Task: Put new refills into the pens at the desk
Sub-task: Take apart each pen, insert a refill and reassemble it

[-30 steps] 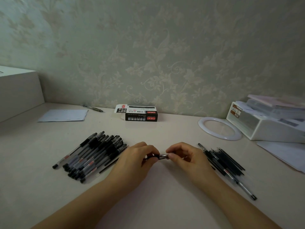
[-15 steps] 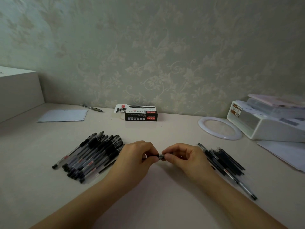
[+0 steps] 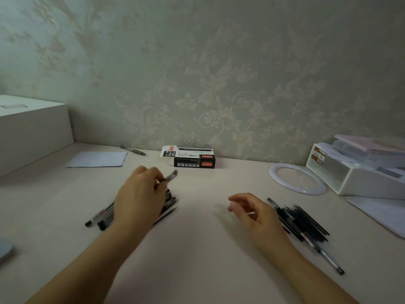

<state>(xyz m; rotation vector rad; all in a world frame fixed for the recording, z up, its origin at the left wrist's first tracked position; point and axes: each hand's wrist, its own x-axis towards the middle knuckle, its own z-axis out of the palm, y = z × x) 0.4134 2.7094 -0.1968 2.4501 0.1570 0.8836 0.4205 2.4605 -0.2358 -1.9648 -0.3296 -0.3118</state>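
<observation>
The left hand (image 3: pixel 140 194) is closed on a pen (image 3: pixel 169 177), pinching it so its blurred end sticks up and to the right above the pile of pens (image 3: pixel 103 217) that lies under and beside the hand on the tabletop (image 3: pixel 197 249). The right hand (image 3: pixel 252 210) hovers empty, fingers loosely curled and parted, well apart from the left, just beside the heap of thin black refills (image 3: pixel 303 220) and a clear pen (image 3: pixel 326 257) lying along its near edge. Farther back, a small black-and-white cardboard box (image 3: pixel 190 160) lies on its side with its end flap open; what is inside cannot be told. To the right stands a white plastic drawer unit (image 3: pixel 359 176) with papers stacked on top, a white ring (image 3: pixel 297 178) flat beside it, and loose paper sheets (image 3: pixel 381 213) near the edge. At the back left lie a folded sheet (image 3: pixel 97 159) and a single pen (image 3: pixel 132 149), next to a big white box (image 3: pixel 32 130). The tabletop is smooth and pale cream; the wall (image 3: pixel 219 73) behind carries pale green paper with a leafy scroll pattern.
</observation>
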